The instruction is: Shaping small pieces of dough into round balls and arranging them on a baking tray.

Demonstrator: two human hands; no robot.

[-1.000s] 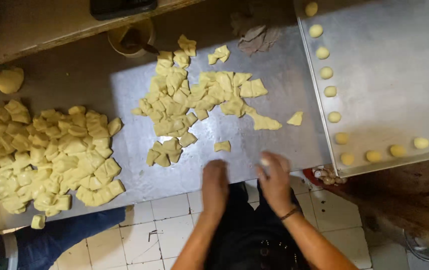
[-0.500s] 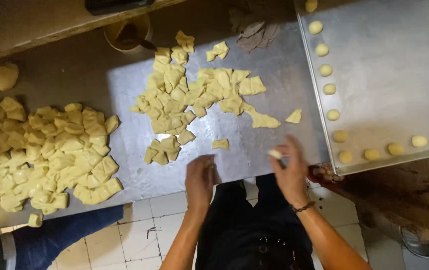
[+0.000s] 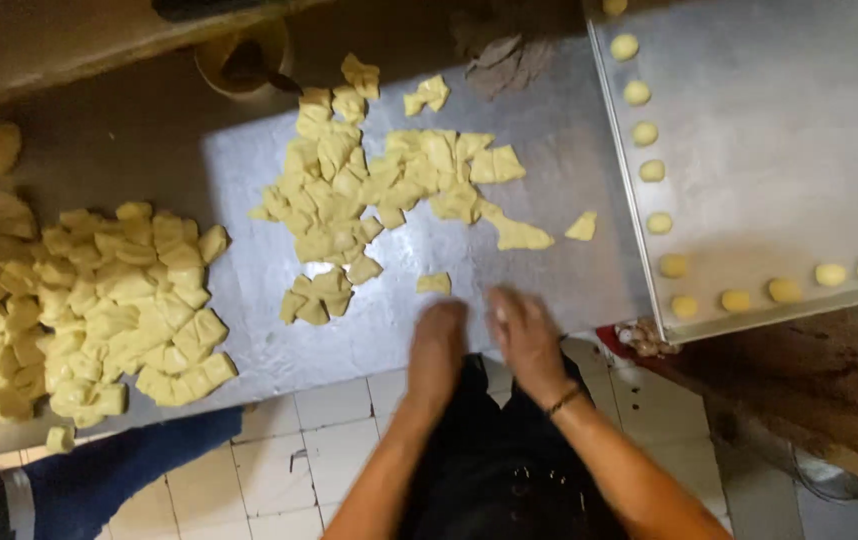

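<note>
Two hands are seen pressed close together at the lower middle of the frame, at the near edge of the bench. The fingers [image 3: 509, 305] of the right hand [image 3: 524, 335] are blurred, and whether a piece of dough is enclosed between the palms cannot be told; the left hand [image 3: 439, 340] is laid flat beside it, its fingers curled loosely downward. A dark bracelet is worn on the right wrist.

Just above the hands, a small pale-yellow square of dough [image 3: 434, 284] is left lying alone on the shiny metal sheet covering the bench [image 3: 249, 180]. Further up, a loose scatter of cut pale-yellow dough pieces [image 3: 379, 180] is spread across the sheet, and a larger heap of similar pieces [image 3: 99, 300] is piled at the left of the frame. At the upper right, a flat silver baking tray [image 3: 779, 120] is set, with small round dough balls [image 3: 659, 222] lined along its left and lower edges.

As a judgement, a piece worked this near the bench edge could be dropped onto the tiled floor [image 3: 339, 440]. The tray's lower corner appears to overhang the bench, so a nudge there could tip it.
</note>
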